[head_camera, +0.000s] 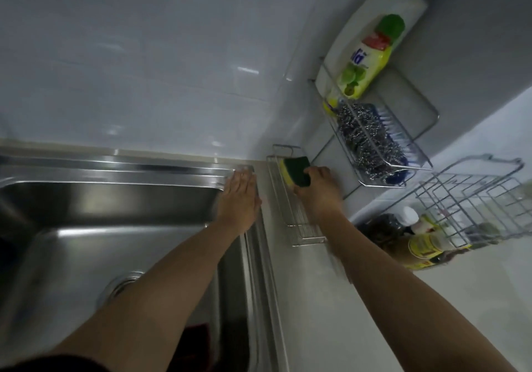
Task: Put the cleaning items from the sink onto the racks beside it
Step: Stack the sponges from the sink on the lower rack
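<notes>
My right hand (319, 190) grips a yellow and green sponge (295, 171) at the far end of a narrow wire rack (288, 207) standing on the counter beside the steel sink (115, 213). Whether the sponge rests in the rack I cannot tell. My left hand (240, 199) lies flat, fingers together, on the sink's right rim and holds nothing. On the wall above, a second wire rack (403, 152) holds a white and yellow detergent bottle (371, 43), steel wool (365, 138) and a blue brush (394, 141). A dark red item (195, 334) lies in the sink near the front.
A larger wire basket (472, 199) hangs at the right, above bottles (423, 245) standing on the counter. The sink drain (123, 282) shows beside my left forearm. White tiled wall runs behind the sink.
</notes>
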A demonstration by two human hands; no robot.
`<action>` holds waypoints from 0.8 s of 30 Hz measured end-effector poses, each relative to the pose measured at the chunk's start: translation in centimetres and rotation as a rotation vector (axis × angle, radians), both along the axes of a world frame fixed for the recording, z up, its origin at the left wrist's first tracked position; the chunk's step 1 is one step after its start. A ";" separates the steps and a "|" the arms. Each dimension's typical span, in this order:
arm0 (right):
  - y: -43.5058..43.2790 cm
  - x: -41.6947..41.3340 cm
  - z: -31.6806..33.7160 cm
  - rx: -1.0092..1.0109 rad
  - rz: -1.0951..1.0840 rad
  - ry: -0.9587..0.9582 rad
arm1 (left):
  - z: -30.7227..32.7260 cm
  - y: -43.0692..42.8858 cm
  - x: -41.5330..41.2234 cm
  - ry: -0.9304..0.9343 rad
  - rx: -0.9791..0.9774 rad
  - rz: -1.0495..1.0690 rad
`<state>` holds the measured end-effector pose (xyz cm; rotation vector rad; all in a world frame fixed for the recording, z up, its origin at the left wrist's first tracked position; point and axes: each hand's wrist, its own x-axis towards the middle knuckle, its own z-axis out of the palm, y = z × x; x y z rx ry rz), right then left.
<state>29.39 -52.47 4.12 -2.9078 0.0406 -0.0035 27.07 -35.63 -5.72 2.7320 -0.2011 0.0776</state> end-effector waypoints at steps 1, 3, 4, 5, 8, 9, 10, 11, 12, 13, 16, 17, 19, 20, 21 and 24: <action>-0.2 0.6 -0.6 -0.047 0.032 0.003 | -0.6 -0.7 0.7 0.009 0.002 0.007; -0.4 1.5 -2.0 -0.114 0.073 -0.004 | -1.8 -1.5 1.5 0.048 -0.013 0.020; -0.5 1.8 -2.6 -0.135 0.086 0.004 | -2.6 -1.7 1.7 0.064 -0.021 0.030; -0.5 2.1 -3.1 -0.154 0.099 0.028 | -3.2 -1.9 1.8 0.070 -0.032 0.043; -0.9 2.5 -4.0 -0.234 0.167 0.117 | -4.2 -2.0 1.9 0.062 -0.078 0.074; -1.0 2.5 -4.0 -0.280 0.190 0.121 | -4.2 -2.0 1.9 0.058 -0.090 0.080; -1.0 2.5 -3.9 -0.342 0.219 0.102 | -4.3 -2.1 1.9 0.051 -0.099 0.087; -1.1 2.5 -3.7 -0.410 0.255 0.077 | -4.4 -2.1 1.9 0.044 -0.106 0.094; -1.1 2.5 -3.6 -0.454 0.291 0.064 | -4.5 -2.1 1.9 0.038 -0.113 0.096; -1.1 2.6 -3.5 -0.469 0.319 0.069 | -4.6 -2.1 1.9 0.035 -0.122 0.097; -1.1 3.3 -3.6 -0.451 0.356 0.093 | -4.8 -2.2 1.9 0.027 -0.138 0.104; -1.1 3.7 -3.8 -0.441 0.359 0.087 | -4.8 -2.2 1.9 0.023 -0.143 0.106; -1.0 4.5 -4.3 -0.405 0.351 0.077 | -4.9 -2.2 1.9 0.015 -0.138 0.111; -0.9 5.0 -4.6 -0.384 0.347 0.075 | -4.9 -2.2 1.9 0.012 -0.129 0.114; -0.8 5.5 -4.7 -0.364 0.343 0.075 | -4.9 -2.2 2.0 0.007 -0.121 0.117; -0.8 7.1 -4.9 -0.347 0.361 0.069 | -4.8 -2.3 2.2 0.008 -0.098 0.118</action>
